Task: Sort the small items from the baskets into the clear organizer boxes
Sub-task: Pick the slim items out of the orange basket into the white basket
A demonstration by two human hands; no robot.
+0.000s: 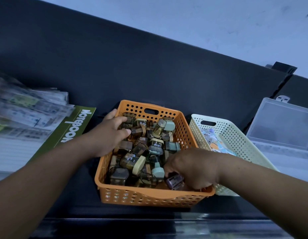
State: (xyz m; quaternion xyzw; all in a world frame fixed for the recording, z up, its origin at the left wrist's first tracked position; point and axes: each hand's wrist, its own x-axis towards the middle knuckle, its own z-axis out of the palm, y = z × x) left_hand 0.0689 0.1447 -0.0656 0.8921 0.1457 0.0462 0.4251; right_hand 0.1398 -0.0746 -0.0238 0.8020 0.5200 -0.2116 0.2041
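Sorting needs single pieces, so left grip (pixel 106 135) clamps a brown item (pixel 137 130) in the orange basket (pixel 149 197), right grip (pixel 192 168) a purple item (pixel 174 181).

The flat green paper notebook cover (pixel 75 128) at left carries large white letters reading "Notebook", seen sideways.

Left hand (pixel 106 135) in orange basket (pixel 149 197); right hand (pixel 192 168)'s grip seemingly on purple item (pixel 174 181)
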